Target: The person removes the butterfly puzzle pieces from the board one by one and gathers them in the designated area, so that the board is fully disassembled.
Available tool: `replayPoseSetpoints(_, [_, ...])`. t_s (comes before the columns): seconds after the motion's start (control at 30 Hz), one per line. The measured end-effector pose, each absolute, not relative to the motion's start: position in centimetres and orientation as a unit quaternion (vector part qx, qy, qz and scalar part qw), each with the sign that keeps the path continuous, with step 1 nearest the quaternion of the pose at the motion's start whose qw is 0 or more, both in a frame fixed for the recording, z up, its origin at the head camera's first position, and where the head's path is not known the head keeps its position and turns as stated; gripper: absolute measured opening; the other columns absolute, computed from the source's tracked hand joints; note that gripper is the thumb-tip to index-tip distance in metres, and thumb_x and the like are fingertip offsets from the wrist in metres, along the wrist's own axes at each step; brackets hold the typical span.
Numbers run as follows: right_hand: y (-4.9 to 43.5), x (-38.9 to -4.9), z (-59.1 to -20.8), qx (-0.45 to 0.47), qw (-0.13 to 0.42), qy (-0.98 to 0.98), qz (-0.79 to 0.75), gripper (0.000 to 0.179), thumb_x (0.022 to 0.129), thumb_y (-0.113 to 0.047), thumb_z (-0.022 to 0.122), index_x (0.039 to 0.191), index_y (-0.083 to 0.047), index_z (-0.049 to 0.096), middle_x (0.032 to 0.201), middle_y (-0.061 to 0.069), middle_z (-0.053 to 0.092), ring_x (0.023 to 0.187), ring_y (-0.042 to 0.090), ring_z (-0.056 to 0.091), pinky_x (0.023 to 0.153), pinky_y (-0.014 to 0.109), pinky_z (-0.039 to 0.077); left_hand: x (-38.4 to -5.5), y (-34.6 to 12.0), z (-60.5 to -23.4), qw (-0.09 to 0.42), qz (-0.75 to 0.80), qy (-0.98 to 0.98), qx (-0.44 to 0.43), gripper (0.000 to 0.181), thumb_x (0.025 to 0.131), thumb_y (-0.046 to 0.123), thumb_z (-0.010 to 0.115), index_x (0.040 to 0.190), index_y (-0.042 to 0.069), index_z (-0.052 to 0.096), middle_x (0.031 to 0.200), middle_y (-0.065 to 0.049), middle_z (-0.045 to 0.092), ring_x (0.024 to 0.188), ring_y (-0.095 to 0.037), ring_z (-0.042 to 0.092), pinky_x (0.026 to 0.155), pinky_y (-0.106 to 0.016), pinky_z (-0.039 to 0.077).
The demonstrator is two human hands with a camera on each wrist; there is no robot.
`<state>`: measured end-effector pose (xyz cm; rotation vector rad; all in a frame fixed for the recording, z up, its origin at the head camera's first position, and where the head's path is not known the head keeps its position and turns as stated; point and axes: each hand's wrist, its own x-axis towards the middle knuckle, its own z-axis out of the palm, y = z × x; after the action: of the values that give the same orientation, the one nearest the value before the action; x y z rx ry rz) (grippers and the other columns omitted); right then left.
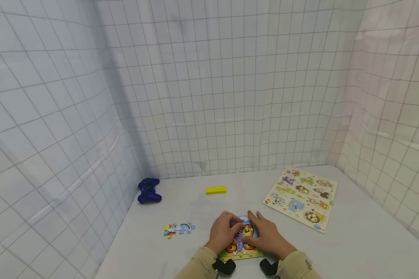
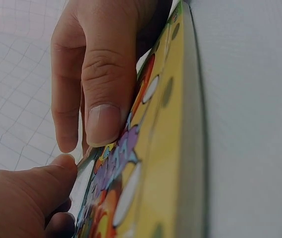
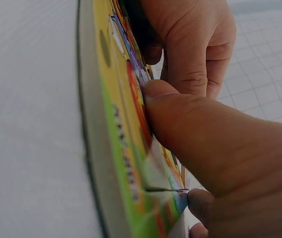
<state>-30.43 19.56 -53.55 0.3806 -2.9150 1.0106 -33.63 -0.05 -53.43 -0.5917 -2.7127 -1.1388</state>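
A jigsaw puzzle point(image 1: 242, 254) of cartoon animals in a shallow tray lies at the near middle of the table. My left hand point(image 1: 224, 231) is over its left part, fingers curled and thumb tip near the index finger. In the left wrist view, a thin tilted edge of a puzzle piece point(image 2: 85, 157) shows at that hand's thumb tip; the rest of it is hidden. My right hand point(image 1: 267, 237) rests at the puzzle's right side. Its thumb point(image 3: 168, 106) presses on the picture and its fingers reach toward the top right edge.
Joined loose rainbow pieces point(image 1: 179, 229) lie left of the puzzle. Behind are a yellow block point(image 1: 216, 190) and a dark blue game controller point(image 1: 148, 190). A wooden animal peg board point(image 1: 302, 195) lies back right. Gridded white curtains point(image 1: 230, 97) enclose the table.
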Motion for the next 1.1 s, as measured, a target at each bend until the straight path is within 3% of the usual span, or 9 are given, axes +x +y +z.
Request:
replayPoseSetpoints(0.33, [19.2, -30.4, -53.8, 0.114, 0.008, -0.94, 0.322, 0.1, 0.082, -0.055, 0.082, 0.159, -0.009, 0.038, 0.157, 0.032, 0.038, 0.143, 0.055, 0.038, 0.107, 0.074, 0.033, -33.2, -0.3, -53.4, 0.088, -0.392, -0.894, -0.197, 0.007, 0.096, 0.031, 0.074, 0.098, 0.024, 0.073, 0.098, 0.008, 0.06, 0.075, 0.001, 0.051, 0.065, -0.024, 0.046])
replayPoseSetpoints(0.63, [18.9, -30.2, -53.8, 0.112, 0.006, -0.939, 0.326, 0.104, 0.081, -0.057, 0.082, 0.16, -0.009, 0.034, 0.157, 0.032, 0.038, 0.141, 0.057, 0.039, 0.106, 0.075, 0.033, -33.3, -0.9, -53.6, 0.125, -0.42, -0.871, -0.222, 0.005, 0.098, 0.026, 0.072, 0.099, 0.02, 0.072, 0.109, 0.003, 0.06, 0.088, -0.007, 0.058, 0.078, -0.027, 0.052])
replayPoseSetpoints(0.83, [19.1, -30.2, -53.7, 0.104, 0.003, -0.94, 0.323, 0.105, 0.082, -0.059, 0.081, 0.161, -0.011, 0.033, 0.158, 0.034, 0.035, 0.141, 0.058, 0.038, 0.108, 0.074, 0.032, -33.5, -2.5, -52.7, 0.156, -0.438, -0.859, -0.215, 0.009, 0.1, 0.026, 0.07, 0.101, 0.018, 0.073, 0.126, -0.004, 0.06, 0.105, -0.021, 0.063, 0.09, -0.038, 0.055])
replayPoseSetpoints(1.0, [19.4, -30.3, -53.6, 0.105, 0.009, -0.943, 0.316, 0.105, 0.082, -0.06, 0.08, 0.162, -0.011, 0.032, 0.159, 0.033, 0.034, 0.142, 0.057, 0.037, 0.109, 0.073, 0.032, -34.1, -5.9, -52.5, 0.183, -0.416, -0.876, -0.161, 0.007, 0.096, 0.025, 0.075, 0.098, 0.019, 0.074, 0.132, -0.006, 0.061, 0.124, -0.03, 0.057, 0.105, -0.052, 0.045])
replayPoseSetpoints(1.1, [19.4, -30.3, -53.5, 0.107, 0.01, -0.942, 0.317, 0.105, 0.082, -0.059, 0.081, 0.162, -0.011, 0.032, 0.159, 0.033, 0.034, 0.143, 0.057, 0.036, 0.109, 0.073, 0.031, -34.2, -8.4, -52.9, 0.204, -0.39, -0.889, -0.129, 0.005, 0.094, 0.025, 0.077, 0.094, 0.02, 0.074, 0.131, -0.006, 0.062, 0.125, -0.034, 0.055, 0.1, -0.059, 0.04])
